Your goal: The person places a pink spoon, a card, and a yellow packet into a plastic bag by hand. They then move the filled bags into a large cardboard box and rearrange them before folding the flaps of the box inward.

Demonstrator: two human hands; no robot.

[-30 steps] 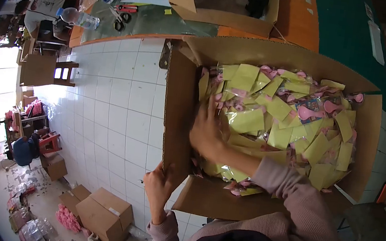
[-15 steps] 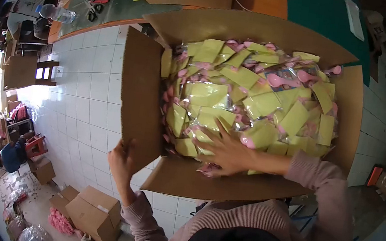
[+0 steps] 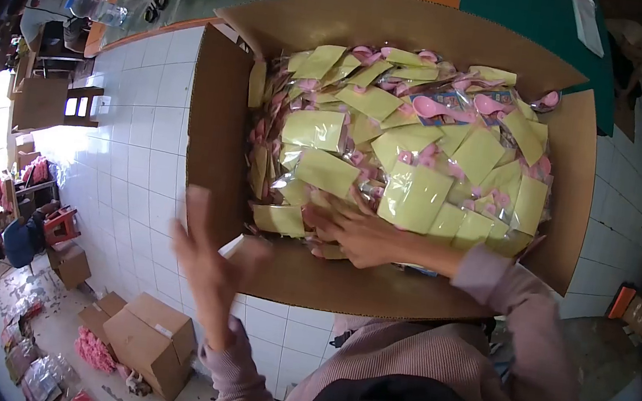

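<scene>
A large cardboard box (image 3: 222, 118) stands with its flaps raised, filled with clear plastic packets (image 3: 326, 170) that hold yellow cards and pink pieces. A pink spoon (image 3: 440, 111) shows plainly in one packet near the back right. My right hand (image 3: 361, 234) lies on the packets at the near side, fingers stretched out and pressing down, with no packet visibly gripped. Just outside the near left corner of the box is my left hand (image 3: 211, 263), slightly blurred, its fingers apart and nothing in it.
A work table (image 3: 192, 9) behind the box bears a plastic bottle (image 3: 99, 11) and scissors (image 3: 151, 13). Closed cartons (image 3: 148, 340) sit on the tiled floor at lower left, near a pink heap (image 3: 97, 351). Another person (image 3: 50, 7) is at the far left.
My left hand has let go of the left flap and its fingers have spread. My right hand has shifted slightly left and toward the near edge. The box appears shifted up and left in view.
</scene>
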